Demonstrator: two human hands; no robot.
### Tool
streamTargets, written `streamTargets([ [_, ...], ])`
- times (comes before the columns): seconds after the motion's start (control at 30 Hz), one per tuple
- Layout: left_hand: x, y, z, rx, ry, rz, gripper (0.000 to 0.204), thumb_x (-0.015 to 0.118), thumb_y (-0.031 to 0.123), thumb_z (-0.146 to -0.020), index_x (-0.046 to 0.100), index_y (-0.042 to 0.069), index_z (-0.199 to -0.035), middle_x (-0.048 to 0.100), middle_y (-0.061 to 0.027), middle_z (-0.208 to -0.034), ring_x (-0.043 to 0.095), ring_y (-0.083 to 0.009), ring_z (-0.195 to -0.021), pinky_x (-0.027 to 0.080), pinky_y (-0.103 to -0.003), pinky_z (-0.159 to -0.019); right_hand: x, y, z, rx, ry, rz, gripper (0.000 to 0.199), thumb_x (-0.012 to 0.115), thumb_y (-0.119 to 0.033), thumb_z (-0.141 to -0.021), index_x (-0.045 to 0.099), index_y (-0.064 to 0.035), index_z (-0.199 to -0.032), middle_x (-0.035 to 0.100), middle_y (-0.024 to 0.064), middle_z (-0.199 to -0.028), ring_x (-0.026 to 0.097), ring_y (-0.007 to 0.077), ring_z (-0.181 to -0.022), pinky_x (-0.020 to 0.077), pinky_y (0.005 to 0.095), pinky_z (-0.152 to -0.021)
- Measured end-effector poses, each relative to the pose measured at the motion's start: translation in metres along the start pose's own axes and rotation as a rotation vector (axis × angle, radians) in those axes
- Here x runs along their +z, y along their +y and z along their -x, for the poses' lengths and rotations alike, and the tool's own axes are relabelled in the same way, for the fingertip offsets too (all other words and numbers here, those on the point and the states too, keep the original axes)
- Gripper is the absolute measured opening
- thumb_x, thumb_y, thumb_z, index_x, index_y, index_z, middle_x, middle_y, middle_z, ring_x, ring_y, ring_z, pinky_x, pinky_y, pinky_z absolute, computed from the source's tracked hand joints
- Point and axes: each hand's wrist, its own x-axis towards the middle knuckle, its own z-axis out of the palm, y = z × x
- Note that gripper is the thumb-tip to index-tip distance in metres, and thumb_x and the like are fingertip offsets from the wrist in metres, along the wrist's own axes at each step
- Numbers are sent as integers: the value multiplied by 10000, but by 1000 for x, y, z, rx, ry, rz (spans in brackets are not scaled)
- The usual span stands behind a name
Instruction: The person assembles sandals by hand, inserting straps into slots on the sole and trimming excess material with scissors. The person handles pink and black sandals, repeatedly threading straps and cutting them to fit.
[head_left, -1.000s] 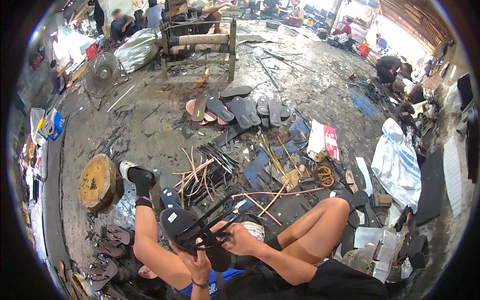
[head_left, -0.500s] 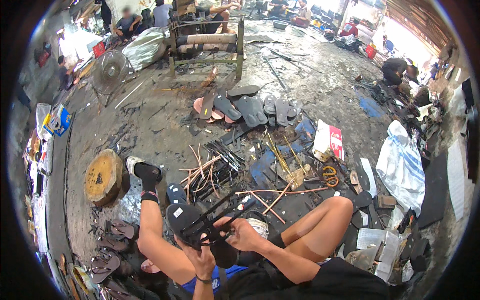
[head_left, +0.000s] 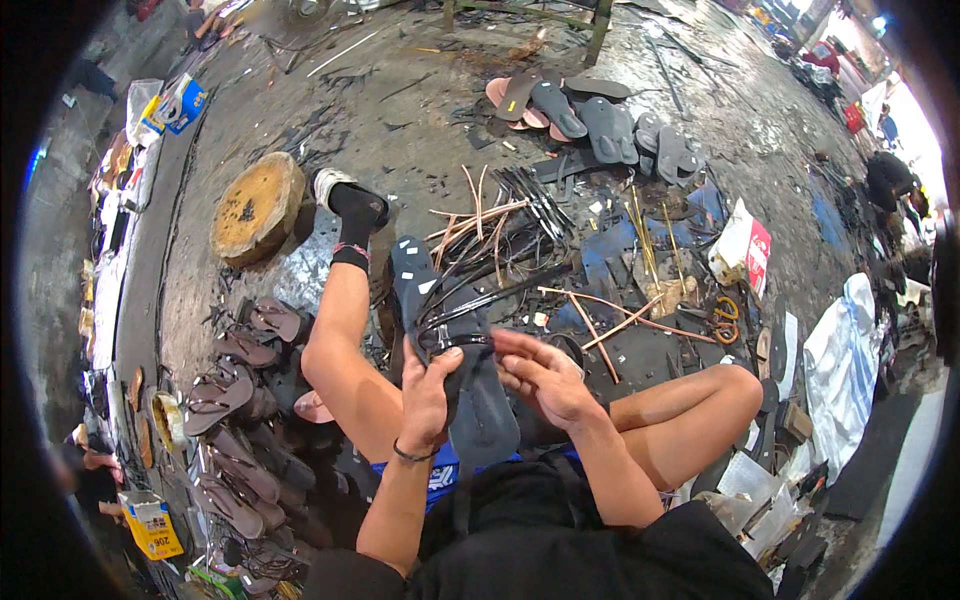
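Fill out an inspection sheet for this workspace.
Surface: grey floor, strewn with dark scraps.
Job's things: dark sandal held above the lap; glossy black straps run across it.
Clutter: pinkish strips lying crossed; sandals crowded at lower left; loose soles piled beyond.
Hands: left hand grips the sandal, thumb on top; right hand at its edge, contact unclear.
Cables: nothing seen for certain.
Surroundings: round wooden block at left; white sack at right.
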Motion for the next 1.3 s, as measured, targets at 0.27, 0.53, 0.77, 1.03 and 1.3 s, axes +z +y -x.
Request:
streamTargets([
  [0.27,-1,2,5,-113,-166,102,450,559,-28,-892,468,25,-1329,671,-117,-1137,686,-183,-965,575,-309,-856,-17,14,-4,101,-264,-271,169,648,-95,-975,618,-32,-1129,683,51,-1040,654,132,-945,547,304,-848],
  [0.53,9,-1,13,5,-101,32,521,571,-59,-867,433,14,-1364,656,-88,-1147,649,-155,-1020,529,-298,-922,-28,6,-6,136,-183,-45,212,619,-64,-962,597,-16,-1167,672,44,-1027,652,140,-883,539,278,-752],
  [0.77,-5,-21,10,253,82,-136,702,549,-115,-855,282,7,-1493,568,-91,-1274,596,-155,-1096,465,-283,-997,22,-45,14,-1072,532,1249,422,733,22,-847,623,2,-1254,608,78,-969,618,212,-851,524,301,-677],
  [1.03,6,-24,12,306,-31,-194,723,615,-12,-944,192,30,-1529,563,-106,-1291,568,-160,-1185,457,-308,-1025,21,-34,9,-484,195,538,174,659,31,-940,713,-6,-1101,683,63,-942,617,113,-668,556,301,-652],
  [1.3,-1,-27,16,593,-16,-630,726,633,51,-946,183,-7,-1512,513,-108,-1328,538,-212,-1196,381,-358,-1088,22,-40,16,-287,140,693,197,775,-83,-895,696,-10,-1060,679,12,-871,623,48,-780,481,217,-642],
])
